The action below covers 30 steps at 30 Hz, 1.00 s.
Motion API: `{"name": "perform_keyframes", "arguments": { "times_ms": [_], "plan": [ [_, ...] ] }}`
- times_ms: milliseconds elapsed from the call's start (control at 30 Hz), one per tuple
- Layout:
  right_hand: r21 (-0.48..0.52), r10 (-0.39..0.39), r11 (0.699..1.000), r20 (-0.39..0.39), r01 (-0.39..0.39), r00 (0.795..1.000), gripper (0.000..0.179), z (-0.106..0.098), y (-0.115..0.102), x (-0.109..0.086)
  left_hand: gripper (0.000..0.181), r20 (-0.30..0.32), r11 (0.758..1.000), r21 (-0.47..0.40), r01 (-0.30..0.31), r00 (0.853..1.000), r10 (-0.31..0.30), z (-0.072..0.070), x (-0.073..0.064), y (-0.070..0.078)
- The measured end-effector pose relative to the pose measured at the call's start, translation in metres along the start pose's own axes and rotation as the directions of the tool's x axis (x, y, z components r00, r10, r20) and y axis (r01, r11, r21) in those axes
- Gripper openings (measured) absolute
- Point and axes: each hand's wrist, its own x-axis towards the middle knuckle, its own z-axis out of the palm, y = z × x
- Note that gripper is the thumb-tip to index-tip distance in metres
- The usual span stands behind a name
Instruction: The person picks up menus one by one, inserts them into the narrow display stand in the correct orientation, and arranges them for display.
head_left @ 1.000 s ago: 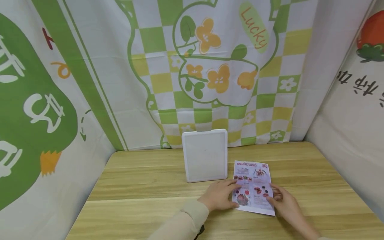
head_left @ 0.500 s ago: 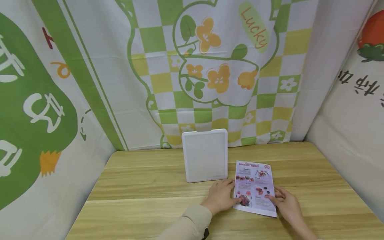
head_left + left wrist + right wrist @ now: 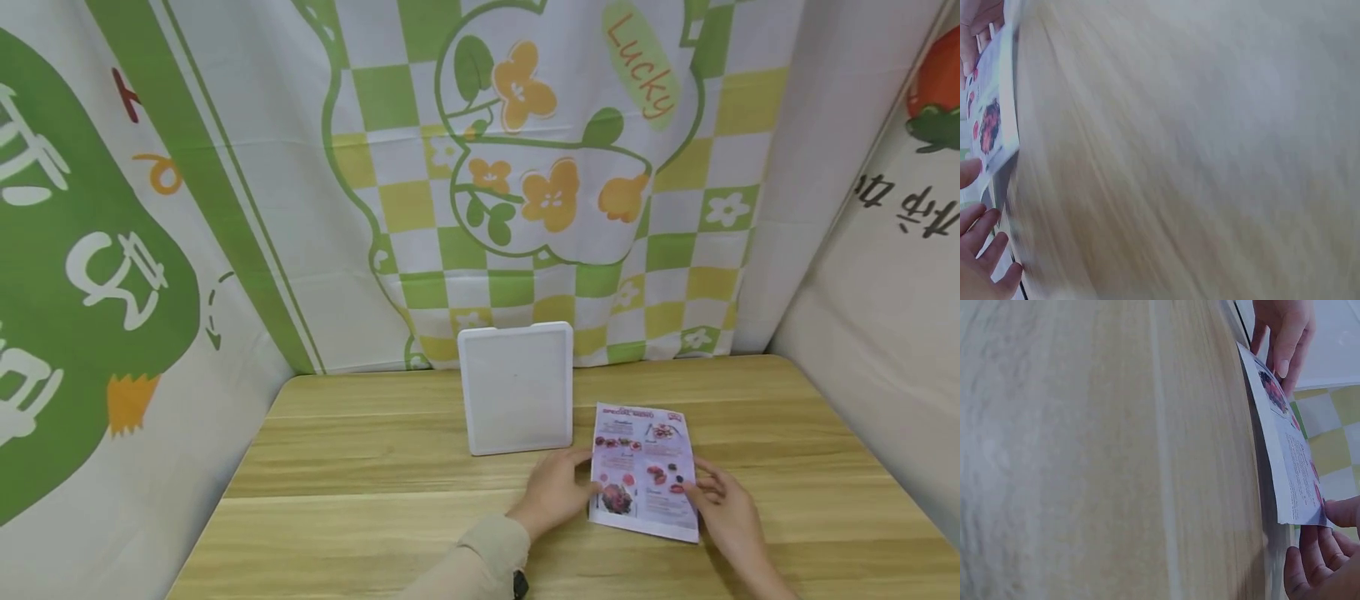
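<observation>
A printed menu sheet (image 3: 645, 471), with red lettering and food pictures, lies between both hands at the table's right. My left hand (image 3: 555, 492) holds its left edge, thumb on the front. My right hand (image 3: 723, 504) pinches the right edge, thumb on top and fingers beneath, as the right wrist view shows. In that view the menu's near edge stands a little above the table. To the left of the menu, a white rectangular frame (image 3: 517, 390) with a blank pale panel stands upright.
All this is on a wooden table (image 3: 360, 467). Behind it hangs a green-and-yellow checked curtain (image 3: 510, 287), close to the frame. Printed cloth (image 3: 870, 350) borders the right side, and more printed cloth (image 3: 112, 275) the left.
Both hands and the menu have shifted slightly to the right. My left hand has drawn back from over the menu to its left edge. The white frame has stayed put.
</observation>
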Motion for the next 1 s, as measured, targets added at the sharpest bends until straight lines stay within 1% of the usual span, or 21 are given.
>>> {"name": "perform_keyframes", "arguments": {
  "times_ms": [67,167,267,400,500,533,567,633,667,767,867,933,1000],
  "plan": [
    [0.002,-0.007,1.000,-0.034,0.007,0.999,0.044,0.000,0.000,-0.001,0.045,-0.026,0.996,-0.083,0.034,0.999,-0.036,0.001,0.000,0.000],
    [0.030,-0.012,0.999,-0.077,0.014,0.997,0.040,0.000,-0.002,-0.002,0.039,-0.059,0.971,-0.223,0.084,0.993,-0.099,0.000,-0.003,0.004],
    [0.077,0.009,0.997,-0.110,0.000,0.994,0.039,-0.001,-0.006,-0.003,0.032,-0.085,0.928,-0.351,0.123,0.983,-0.163,0.001,-0.003,0.006],
    [0.122,0.050,0.992,-0.125,-0.035,0.991,0.039,-0.003,-0.012,-0.004,0.035,-0.098,0.859,-0.484,0.167,0.965,-0.243,-0.001,-0.003,0.010],
    [0.133,0.062,0.990,-0.129,-0.045,0.990,0.039,-0.004,-0.016,-0.005,0.039,-0.090,0.805,-0.565,0.180,0.957,-0.277,-0.003,-0.003,0.013],
    [0.140,0.063,0.989,-0.131,-0.045,0.989,0.039,-0.005,-0.018,-0.006,0.039,-0.088,0.793,-0.583,0.178,0.956,-0.280,-0.004,-0.003,0.014],
    [0.143,0.067,0.989,-0.133,-0.048,0.989,0.039,-0.005,-0.019,-0.006,0.038,-0.088,0.786,-0.592,0.179,0.955,-0.284,-0.005,-0.003,0.014],
    [0.157,0.070,0.986,-0.137,-0.048,0.988,0.039,-0.006,-0.021,-0.006,0.035,-0.094,0.786,-0.593,0.176,0.954,-0.284,-0.008,-0.004,0.016],
    [0.166,0.071,0.985,-0.137,-0.047,0.988,0.039,-0.006,-0.022,-0.007,0.033,-0.100,0.792,-0.585,0.175,0.954,-0.284,-0.009,-0.005,0.016],
    [0.187,0.071,0.981,-0.136,-0.044,0.988,0.040,-0.007,-0.026,-0.008,0.029,-0.118,0.821,-0.546,0.170,0.954,-0.276,-0.011,-0.007,0.016],
    [0.195,0.070,0.980,-0.138,-0.042,0.988,0.039,-0.010,-0.029,-0.010,0.027,-0.123,0.839,-0.519,0.165,0.957,-0.264,-0.014,-0.008,0.017],
    [0.191,0.073,0.981,-0.141,-0.045,0.987,0.039,-0.011,-0.032,-0.010,0.025,-0.129,0.856,-0.493,0.156,0.960,-0.250,-0.017,-0.009,0.018],
    [0.193,0.074,0.980,-0.144,-0.045,0.987,0.039,-0.013,-0.035,-0.011,0.024,-0.128,0.866,-0.476,0.155,0.962,-0.243,-0.019,-0.010,0.019]
  ]
}}
